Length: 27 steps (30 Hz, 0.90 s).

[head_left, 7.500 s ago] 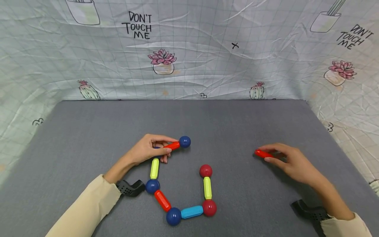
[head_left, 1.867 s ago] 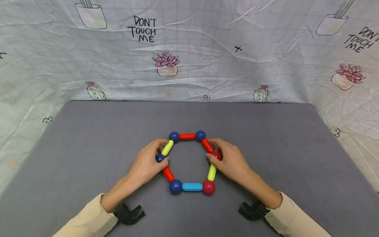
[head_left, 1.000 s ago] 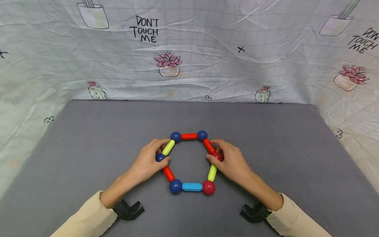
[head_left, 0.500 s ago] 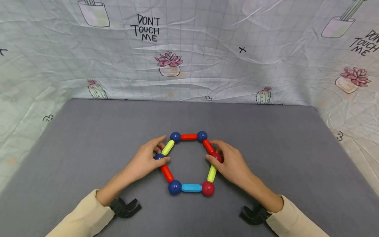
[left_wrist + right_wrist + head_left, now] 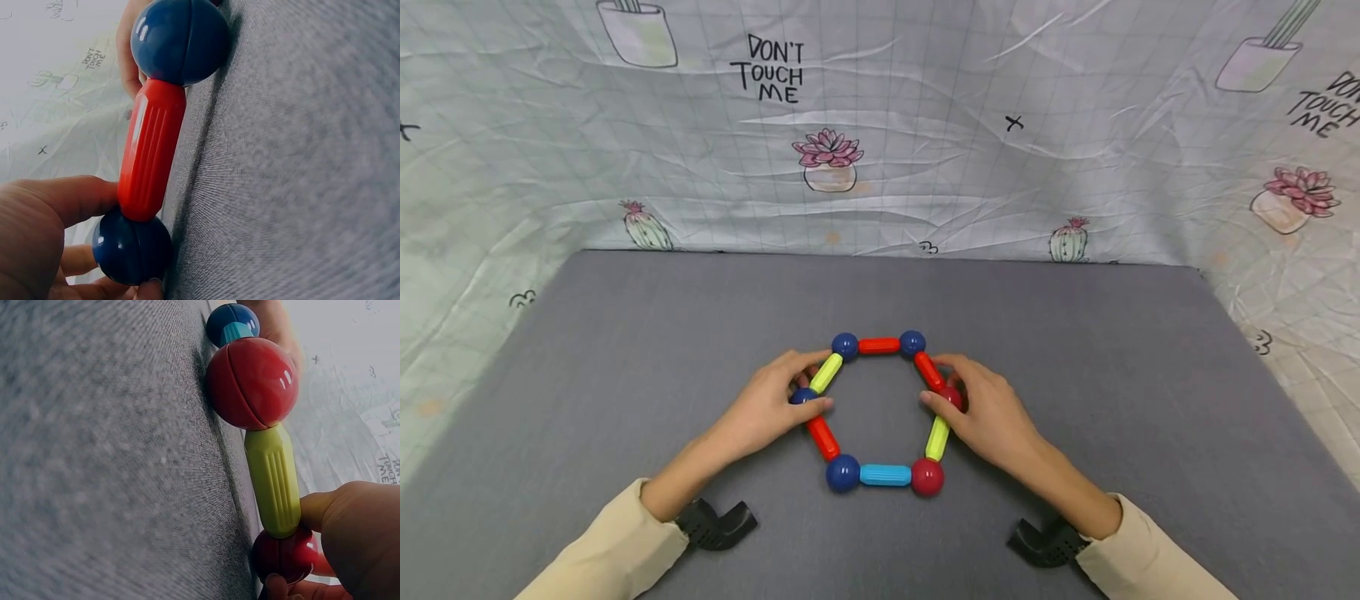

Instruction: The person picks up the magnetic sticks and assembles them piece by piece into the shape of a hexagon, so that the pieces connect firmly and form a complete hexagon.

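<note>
While both hands rested on the grey table (image 5: 625, 350), a closed six-sided ring (image 5: 880, 408) of magnetic rods and balls lay flat between them, near the middle of the table.

The left hand (image 5: 767, 408) had its thumb and fingers curled about the dark blue ball (image 5: 803, 397) at the ring's left corner, pinching it; the left wrist view showed the thumb (image 5: 56, 200) against that ball (image 5: 131, 247), with a red rod (image 5: 152, 147) running from it to another blue ball (image 5: 180, 39). The right hand (image 5: 988, 412) pinched the red ball (image 5: 952, 397) at the right corner in the same way; from the right wrist, its thumb (image 5: 325, 509) touched the yellow-green rod (image 5: 273, 478) that led to a second red ball (image 5: 252, 381).

Along the far side a short red rod (image 5: 878, 345) joined two blue balls (image 5: 845, 345). On the near side a light blue rod (image 5: 884, 475) sat between a blue ball (image 5: 842, 472) on the left and a red one (image 5: 927, 477) on the right.

Cream sleeves (image 5: 617, 554) covered both forearms, each with a black wrist mount (image 5: 715, 525). Behind the table hung a pale wrinkled cloth (image 5: 925, 150) printed with potted plants, cacti and the words "DON'T TOUCH ME".
</note>
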Tool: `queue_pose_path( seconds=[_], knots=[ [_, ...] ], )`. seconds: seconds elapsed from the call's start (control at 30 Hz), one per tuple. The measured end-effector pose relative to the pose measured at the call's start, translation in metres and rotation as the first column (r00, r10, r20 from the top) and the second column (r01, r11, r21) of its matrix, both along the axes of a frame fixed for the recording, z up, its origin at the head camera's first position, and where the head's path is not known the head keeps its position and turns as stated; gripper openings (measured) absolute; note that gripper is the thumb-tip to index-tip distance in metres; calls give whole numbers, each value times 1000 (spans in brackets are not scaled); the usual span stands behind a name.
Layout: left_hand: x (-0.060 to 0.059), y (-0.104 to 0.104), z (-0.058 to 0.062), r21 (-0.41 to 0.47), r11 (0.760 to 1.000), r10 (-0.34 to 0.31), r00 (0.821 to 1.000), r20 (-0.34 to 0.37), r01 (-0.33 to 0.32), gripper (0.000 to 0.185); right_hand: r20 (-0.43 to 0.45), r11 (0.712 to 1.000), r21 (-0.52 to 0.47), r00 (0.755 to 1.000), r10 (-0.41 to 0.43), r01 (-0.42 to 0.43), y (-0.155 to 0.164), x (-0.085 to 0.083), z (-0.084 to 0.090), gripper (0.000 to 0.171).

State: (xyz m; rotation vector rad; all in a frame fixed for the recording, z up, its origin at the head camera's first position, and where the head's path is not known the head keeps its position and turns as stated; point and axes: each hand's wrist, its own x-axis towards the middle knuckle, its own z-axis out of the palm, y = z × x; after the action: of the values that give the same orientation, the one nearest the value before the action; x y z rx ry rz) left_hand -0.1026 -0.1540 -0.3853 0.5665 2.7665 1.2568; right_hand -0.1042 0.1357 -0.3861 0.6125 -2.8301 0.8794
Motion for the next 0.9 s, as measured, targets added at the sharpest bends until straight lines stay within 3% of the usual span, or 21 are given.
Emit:
queue_pose_path(
  seconds=[0.27, 0.47, 0.9],
  knots=[
    [0, 1, -1, -5, 1000, -20, 1000, -6, 20, 60, -43, 999, 4, 998, 37, -37, 1, 0, 0, 50],
    [0, 4, 0, 6, 1000, -1, 1000, -5, 1, 59, -68, 999, 5, 996, 50, -50, 2, 0, 0, 47],
    [3, 7, 1, -10, 998, 61, 998, 16, -61, 58, -25, 999, 8, 999, 42, -41, 1, 0, 1, 52]
  ],
)
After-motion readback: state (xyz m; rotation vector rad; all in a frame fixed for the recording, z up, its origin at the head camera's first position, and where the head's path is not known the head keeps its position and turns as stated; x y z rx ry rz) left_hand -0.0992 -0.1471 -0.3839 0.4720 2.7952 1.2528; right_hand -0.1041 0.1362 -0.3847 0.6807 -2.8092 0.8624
